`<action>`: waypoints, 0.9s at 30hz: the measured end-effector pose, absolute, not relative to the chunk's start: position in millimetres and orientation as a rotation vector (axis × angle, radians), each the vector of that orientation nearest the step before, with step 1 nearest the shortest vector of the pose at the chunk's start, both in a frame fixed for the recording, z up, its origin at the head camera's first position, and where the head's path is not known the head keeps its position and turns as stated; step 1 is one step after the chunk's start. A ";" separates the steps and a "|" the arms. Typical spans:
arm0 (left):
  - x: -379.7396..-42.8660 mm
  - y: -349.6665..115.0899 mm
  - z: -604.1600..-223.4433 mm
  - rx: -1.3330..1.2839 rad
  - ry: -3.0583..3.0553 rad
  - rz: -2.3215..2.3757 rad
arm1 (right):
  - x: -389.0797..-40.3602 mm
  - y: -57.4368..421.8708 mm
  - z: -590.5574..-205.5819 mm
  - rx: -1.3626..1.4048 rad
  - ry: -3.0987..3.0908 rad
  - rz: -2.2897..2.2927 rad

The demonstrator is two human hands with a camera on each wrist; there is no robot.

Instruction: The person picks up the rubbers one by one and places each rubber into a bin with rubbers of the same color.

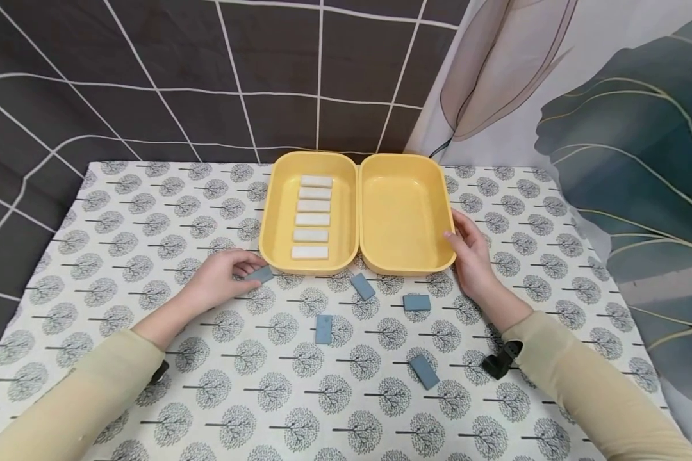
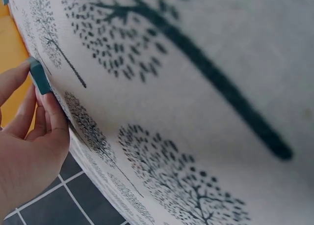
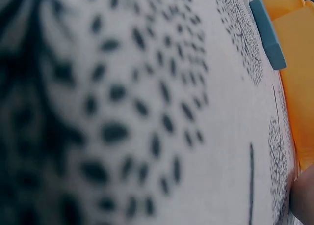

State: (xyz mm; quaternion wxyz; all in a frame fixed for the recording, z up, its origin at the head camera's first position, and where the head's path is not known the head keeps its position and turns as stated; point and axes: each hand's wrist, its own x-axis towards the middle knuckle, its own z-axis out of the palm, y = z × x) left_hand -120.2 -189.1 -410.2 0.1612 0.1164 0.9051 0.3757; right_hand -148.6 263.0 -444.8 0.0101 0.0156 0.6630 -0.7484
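Note:
Two yellow plastic trays stand side by side, touching. Beside the front-left corner of the left tray (image 1: pixel 267 221), my left hand (image 1: pixel 222 275) pinches a small blue-grey rectangular block (image 1: pixel 261 275) between thumb and fingers; the left wrist view shows this same block (image 2: pixel 39 76) at the fingertips. My right hand (image 1: pixel 471 256) holds the outer right wall of the right tray (image 1: pixel 403 218), its thumb at the rim. Several white rectangular blocks (image 1: pixel 313 219) lie in a column inside the left tray. Nothing lies in the right tray.
In front of the trays, loose blue-grey blocks lie scattered: one block (image 1: pixel 362 287) near the trays, another block (image 1: pixel 417 303) to its right, a third block (image 1: pixel 323 329) and a fourth block (image 1: pixel 424 372) nearer me. A tree-print cloth (image 1: pixel 254 390) covers the table.

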 end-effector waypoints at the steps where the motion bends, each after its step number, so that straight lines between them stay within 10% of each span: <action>1: -120.4 -188.8 -409.6 0.334 2.583 1.071 | -148.6 262.4 -445.4 0.048 2.074 -2.341; 27: -107.0 -190.3 -390.5 0.305 2.513 1.073 | -149.0 263.9 -448.7 -0.010 2.056 -2.385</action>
